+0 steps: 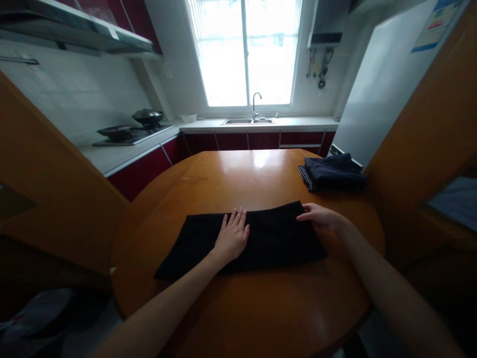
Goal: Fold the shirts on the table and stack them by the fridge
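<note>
Forearms [177,303] out — L hand [233,238] flat on blk cloth [278,241], R hand [320,217] w/ pinched edge

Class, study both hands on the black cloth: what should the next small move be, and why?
Perhaps fold the right end of the black cloth leftward: the right hand appears to pinch its far right corner, while the left hand lies flat near its middle, perhaps steadying it.
</note>
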A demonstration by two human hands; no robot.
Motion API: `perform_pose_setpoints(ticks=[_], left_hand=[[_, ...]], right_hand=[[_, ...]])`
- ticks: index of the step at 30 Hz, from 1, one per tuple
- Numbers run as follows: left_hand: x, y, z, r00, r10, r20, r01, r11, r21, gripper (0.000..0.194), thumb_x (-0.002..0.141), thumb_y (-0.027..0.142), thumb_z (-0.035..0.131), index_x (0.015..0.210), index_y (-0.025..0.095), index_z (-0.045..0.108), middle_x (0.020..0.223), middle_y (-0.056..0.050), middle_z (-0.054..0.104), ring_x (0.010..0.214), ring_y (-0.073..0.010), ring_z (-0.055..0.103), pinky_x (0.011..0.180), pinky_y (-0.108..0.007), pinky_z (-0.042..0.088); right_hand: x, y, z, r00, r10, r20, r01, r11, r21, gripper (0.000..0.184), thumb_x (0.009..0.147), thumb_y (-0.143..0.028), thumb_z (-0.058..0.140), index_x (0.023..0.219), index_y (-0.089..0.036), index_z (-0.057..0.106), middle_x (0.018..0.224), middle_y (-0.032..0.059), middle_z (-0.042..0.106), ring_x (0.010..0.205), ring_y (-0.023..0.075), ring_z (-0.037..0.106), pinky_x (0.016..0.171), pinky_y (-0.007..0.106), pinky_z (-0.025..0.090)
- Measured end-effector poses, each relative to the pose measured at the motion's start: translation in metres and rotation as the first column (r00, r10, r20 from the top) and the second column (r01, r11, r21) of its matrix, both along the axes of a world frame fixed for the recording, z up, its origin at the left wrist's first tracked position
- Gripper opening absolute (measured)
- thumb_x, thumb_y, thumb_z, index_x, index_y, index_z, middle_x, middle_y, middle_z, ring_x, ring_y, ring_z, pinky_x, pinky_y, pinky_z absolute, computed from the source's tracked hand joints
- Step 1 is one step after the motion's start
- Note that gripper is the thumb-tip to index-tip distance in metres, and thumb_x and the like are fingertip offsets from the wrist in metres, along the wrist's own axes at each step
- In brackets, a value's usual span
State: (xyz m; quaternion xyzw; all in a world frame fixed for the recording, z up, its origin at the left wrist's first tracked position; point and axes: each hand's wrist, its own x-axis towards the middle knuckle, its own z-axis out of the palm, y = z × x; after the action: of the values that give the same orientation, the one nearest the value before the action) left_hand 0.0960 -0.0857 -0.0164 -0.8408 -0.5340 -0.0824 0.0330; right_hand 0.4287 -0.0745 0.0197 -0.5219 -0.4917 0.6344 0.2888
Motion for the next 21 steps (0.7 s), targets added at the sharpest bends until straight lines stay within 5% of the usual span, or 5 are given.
perform_pose_setpoints(ticks=[7, 15, 21], left_hand=[[-0.001, -0.003, 0.000, 0.999, -0.017, -0.048, 0.018, 1.000, 0.006, 0.059, 0.102, 0.028, 0.025, 0.157, 0.006, 0.031, 0.165, -0.014, 0.025, 0.154, -0.0266, 0.018, 0.124, -0.050, 0.015], [-0.002, -0.004, 0.000, 1.000, -0.025, -0.009, 0.025, 1.000, -0.007, 0.060, 0.101, 0.027, 0.026, 0.157, 0.004, 0.030, 0.164, -0.015, 0.025, 0.154, -0.0273, 0.019, 0.123, -0.049, 0.016], [-0.004, -0.002, 0.000, 0.997, -0.037, 0.061, 0.039, 0.998, -0.041, 0.060, 0.101, 0.027, 0.026, 0.157, 0.006, 0.031, 0.163, -0.014, 0.030, 0.153, -0.0269, 0.024, 0.123, -0.049, 0.019]], right_hand=[[-0.019, -0.010, 0.033, 0.964, -0.117, -0.239, 0.125, 0.992, 0.017, 0.027, 0.067, -0.017, 0.084, 0.090, -0.015, 0.070, 0.086, 0.0090, 0.078, 0.074, 0.0193, 0.075, 0.067, 0.022, 0.061], [-0.061, -0.010, 0.084, 0.960, -0.093, -0.263, 0.115, 0.991, 0.071, 0.019, 0.072, -0.018, 0.082, 0.084, -0.017, 0.067, 0.075, 0.0056, 0.075, 0.062, 0.0164, 0.071, 0.061, 0.022, 0.060], [-0.087, -0.006, 0.103, 0.958, -0.122, -0.260, 0.146, 0.987, 0.073, 0.016, 0.072, -0.016, 0.079, 0.083, -0.017, 0.068, 0.070, 0.0034, 0.072, 0.056, 0.0143, 0.068, 0.055, 0.021, 0.057]])
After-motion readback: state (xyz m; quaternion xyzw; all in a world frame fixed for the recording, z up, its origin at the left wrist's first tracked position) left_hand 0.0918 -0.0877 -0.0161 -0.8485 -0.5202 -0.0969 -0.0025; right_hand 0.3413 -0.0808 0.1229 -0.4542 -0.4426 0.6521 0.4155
